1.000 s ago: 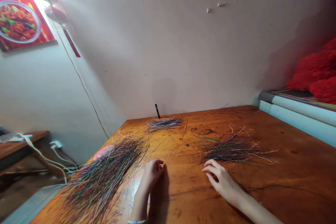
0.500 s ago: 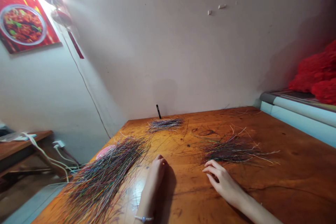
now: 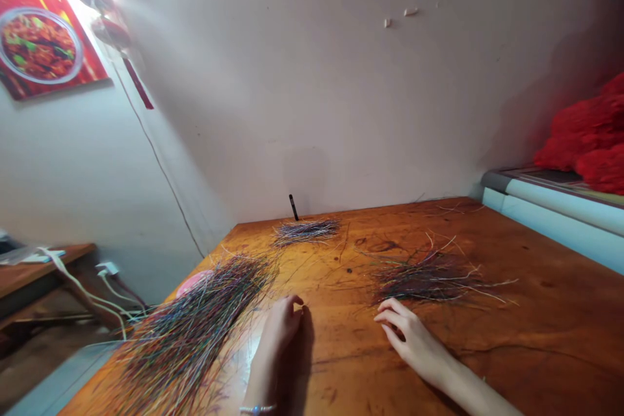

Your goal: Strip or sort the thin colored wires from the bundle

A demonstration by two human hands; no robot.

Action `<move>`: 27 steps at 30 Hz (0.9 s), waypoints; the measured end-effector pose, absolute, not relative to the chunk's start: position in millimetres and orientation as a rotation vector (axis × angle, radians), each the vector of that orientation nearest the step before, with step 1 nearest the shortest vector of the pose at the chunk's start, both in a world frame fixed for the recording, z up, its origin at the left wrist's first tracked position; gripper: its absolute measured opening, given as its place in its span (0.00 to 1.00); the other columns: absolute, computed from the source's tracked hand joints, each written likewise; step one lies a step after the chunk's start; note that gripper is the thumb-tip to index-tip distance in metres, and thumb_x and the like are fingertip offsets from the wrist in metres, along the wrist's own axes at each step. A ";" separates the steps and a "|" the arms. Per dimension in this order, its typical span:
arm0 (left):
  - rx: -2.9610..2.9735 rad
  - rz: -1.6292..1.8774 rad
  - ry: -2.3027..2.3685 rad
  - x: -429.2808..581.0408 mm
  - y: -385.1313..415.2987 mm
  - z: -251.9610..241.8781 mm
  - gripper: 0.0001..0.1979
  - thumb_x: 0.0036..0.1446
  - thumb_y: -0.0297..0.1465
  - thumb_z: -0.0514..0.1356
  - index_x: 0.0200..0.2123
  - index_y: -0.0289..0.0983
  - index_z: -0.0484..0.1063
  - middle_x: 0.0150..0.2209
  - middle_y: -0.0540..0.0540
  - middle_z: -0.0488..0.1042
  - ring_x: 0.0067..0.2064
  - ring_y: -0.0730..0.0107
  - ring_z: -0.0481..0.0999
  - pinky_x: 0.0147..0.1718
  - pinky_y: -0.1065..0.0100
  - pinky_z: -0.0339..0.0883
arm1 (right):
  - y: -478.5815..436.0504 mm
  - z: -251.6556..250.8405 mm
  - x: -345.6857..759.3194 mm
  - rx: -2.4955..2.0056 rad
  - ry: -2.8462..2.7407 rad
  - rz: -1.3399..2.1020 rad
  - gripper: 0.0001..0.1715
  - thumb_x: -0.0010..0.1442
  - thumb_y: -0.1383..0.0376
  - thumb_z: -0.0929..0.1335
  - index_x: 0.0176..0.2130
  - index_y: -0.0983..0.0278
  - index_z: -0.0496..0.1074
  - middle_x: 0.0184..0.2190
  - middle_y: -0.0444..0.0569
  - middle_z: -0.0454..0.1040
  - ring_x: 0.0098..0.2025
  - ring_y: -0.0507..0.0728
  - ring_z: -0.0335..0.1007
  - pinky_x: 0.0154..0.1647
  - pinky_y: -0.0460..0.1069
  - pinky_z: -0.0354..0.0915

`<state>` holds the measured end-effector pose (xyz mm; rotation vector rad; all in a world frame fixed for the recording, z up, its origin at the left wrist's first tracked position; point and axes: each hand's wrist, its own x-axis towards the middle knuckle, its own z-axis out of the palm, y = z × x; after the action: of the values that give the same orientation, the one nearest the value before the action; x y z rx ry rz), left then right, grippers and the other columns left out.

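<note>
My left hand [image 3: 279,328] rests curled on the orange-brown wooden table [image 3: 531,292], right beside a large fanned bundle of thin multicoloured wires [image 3: 195,331]. Nothing shows in its fingers, and a beaded bracelet [image 3: 257,409] circles the wrist. My right hand [image 3: 410,338] lies with fingers apart, just in front of a looser dark pile of wires [image 3: 429,279], apparently not touching it. A small neat bundle of wires [image 3: 306,232] lies near the wall.
A black pen-like stick [image 3: 293,207] stands at the table's back edge, and a pink object [image 3: 191,282] is partly under the large bundle. A pale blue chest freezer [image 3: 550,198] with red fluffy material [image 3: 585,133] stands to the right. White cables [image 3: 82,289] run beside a low bench at left.
My left hand has drawn slightly back and left, curling more than half a second ago. My right hand has barely shifted. The wire piles look unmoved.
</note>
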<state>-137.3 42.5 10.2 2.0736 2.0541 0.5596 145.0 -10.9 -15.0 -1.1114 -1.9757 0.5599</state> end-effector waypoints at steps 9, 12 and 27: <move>2.141 0.573 1.995 -124.2 43.4 9.9 0.08 0.51 0.22 0.53 0.26 0.34 0.71 0.29 0.46 0.71 0.32 0.70 0.68 0.32 0.73 0.57 | -12.0 -14.8 144.1 -1.091 -1.980 0.557 0.13 0.56 0.73 0.59 0.35 0.62 0.69 0.37 0.49 0.66 0.39 0.54 0.66 0.42 0.48 0.62; 2.184 0.615 1.905 -99.9 35.1 15.4 0.07 0.52 0.24 0.53 0.26 0.36 0.69 0.28 0.48 0.71 0.30 0.71 0.68 0.30 0.73 0.56 | -11.8 -14.5 142.4 -1.061 -1.963 0.589 0.13 0.57 0.72 0.59 0.35 0.62 0.70 0.37 0.49 0.67 0.37 0.53 0.67 0.40 0.47 0.63; 2.306 0.644 1.256 -22.7 3.2 -10.4 0.09 0.50 0.24 0.51 0.27 0.35 0.72 0.27 0.46 0.74 0.27 0.70 0.70 0.26 0.73 0.58 | -18.8 -3.9 131.1 -1.030 -1.827 0.767 0.07 0.55 0.66 0.65 0.34 0.62 0.73 0.32 0.48 0.73 0.33 0.54 0.70 0.35 0.47 0.67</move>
<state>-22.7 3.2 -10.4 2.3060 1.2555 0.6442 131.1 -18.8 -3.9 -1.0299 -1.8266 0.7668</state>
